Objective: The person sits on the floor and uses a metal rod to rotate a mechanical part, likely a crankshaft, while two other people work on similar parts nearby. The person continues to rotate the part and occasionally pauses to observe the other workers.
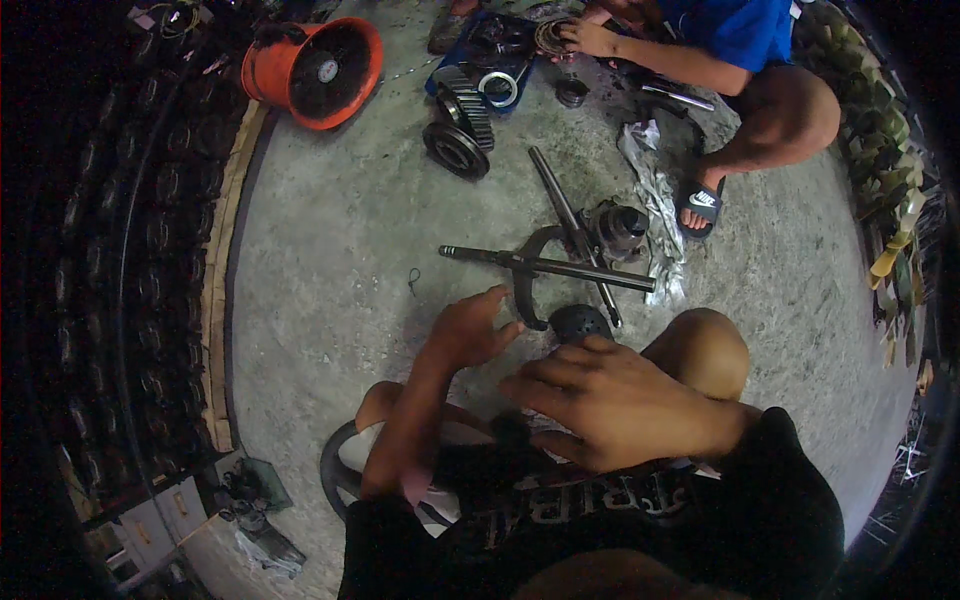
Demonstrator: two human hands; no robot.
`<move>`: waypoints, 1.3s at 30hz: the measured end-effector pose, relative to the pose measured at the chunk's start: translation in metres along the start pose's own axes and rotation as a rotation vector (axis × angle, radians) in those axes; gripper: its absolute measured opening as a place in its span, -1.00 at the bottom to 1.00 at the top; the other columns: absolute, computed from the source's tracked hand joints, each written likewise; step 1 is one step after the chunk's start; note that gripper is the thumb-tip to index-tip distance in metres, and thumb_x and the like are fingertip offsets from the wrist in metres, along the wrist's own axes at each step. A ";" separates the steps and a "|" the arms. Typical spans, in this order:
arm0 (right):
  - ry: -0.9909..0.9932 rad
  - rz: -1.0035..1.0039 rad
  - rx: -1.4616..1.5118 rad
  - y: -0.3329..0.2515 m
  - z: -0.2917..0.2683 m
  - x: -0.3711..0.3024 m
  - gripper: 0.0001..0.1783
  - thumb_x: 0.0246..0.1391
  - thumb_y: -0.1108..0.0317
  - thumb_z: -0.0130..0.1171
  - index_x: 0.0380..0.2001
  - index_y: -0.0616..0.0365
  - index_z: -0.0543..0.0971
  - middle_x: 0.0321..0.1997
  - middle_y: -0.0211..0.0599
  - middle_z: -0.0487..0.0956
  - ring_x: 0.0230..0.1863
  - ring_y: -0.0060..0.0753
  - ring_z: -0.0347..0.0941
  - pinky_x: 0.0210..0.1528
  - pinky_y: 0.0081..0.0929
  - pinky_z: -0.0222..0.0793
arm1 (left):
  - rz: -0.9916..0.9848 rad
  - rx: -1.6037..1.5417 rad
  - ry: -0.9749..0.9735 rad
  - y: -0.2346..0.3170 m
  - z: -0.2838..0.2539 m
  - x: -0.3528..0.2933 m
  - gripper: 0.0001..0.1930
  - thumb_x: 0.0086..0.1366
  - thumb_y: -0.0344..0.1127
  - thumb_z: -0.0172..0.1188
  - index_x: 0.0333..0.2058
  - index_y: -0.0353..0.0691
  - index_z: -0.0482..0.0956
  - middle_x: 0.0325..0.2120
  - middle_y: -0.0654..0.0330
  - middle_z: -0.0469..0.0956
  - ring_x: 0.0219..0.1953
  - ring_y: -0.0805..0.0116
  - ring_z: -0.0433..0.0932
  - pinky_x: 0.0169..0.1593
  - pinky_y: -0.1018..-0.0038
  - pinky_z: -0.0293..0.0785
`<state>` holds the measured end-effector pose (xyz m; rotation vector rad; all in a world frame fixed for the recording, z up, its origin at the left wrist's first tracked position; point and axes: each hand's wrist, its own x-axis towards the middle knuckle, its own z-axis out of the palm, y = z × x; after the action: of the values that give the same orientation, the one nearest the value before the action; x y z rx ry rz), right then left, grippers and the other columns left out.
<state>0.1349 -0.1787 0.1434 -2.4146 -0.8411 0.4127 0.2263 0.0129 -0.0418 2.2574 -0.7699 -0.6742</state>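
Observation:
My left hand (470, 328) reaches forward with thumb and fingers apart and nothing visible between them. Just beyond its fingertips lies a dark curved fork (527, 297) on a long metal rod (580, 268); I cannot tell whether they touch. My right hand (625, 400) hovers palm down over my lap, fingers stretched to the left and slightly blurred. No object shows in it, though its underside is hidden. A second metal rod (560, 200) crosses under the first, beside a dark round metal part (615, 230).
Gears (457, 150) stand farther off by a blue tray (525, 75) of parts. An orange drum fan (315, 75) is at far left. A co-worker's hand (590, 38) holds rings at the back. Silvery crumpled sheeting (655, 200) lies right. A black perforated shoe (580, 322) is near my right hand.

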 end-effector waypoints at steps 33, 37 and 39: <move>0.037 -0.034 0.147 0.002 0.012 -0.009 -0.32 -0.13 0.17 0.37 0.09 0.18 0.47 -0.14 -0.22 0.53 -0.07 -0.20 0.49 -0.03 -0.25 0.31 | -0.085 -0.006 -0.096 0.000 -0.001 0.000 -0.34 0.24 -0.04 0.31 0.21 -0.23 0.32 -0.09 -0.18 0.59 -0.02 -0.07 0.59 0.04 0.18 0.51; 0.032 -0.032 0.163 0.002 0.011 -0.010 -0.32 -0.14 0.18 0.37 0.09 0.18 0.47 -0.13 -0.22 0.53 -0.06 -0.20 0.50 0.00 -0.27 0.30 | -0.119 -0.026 -0.102 0.002 -0.004 0.000 -0.33 0.19 -0.03 0.29 0.18 -0.30 0.38 -0.02 -0.17 0.56 0.07 -0.11 0.53 0.12 0.16 0.44; 0.024 -0.020 0.152 0.002 0.011 -0.012 -0.33 -0.14 0.19 0.36 0.09 0.18 0.47 -0.12 -0.22 0.54 -0.05 -0.20 0.50 0.01 -0.27 0.30 | -0.171 -0.045 -0.119 0.003 -0.004 0.002 -0.34 0.19 -0.03 0.29 0.18 -0.27 0.39 -0.02 -0.16 0.56 0.07 -0.11 0.53 0.12 0.17 0.45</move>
<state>0.1223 -0.1832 0.1345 -2.2658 -0.7932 0.4237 0.2296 0.0112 -0.0375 2.2754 -0.6148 -0.9042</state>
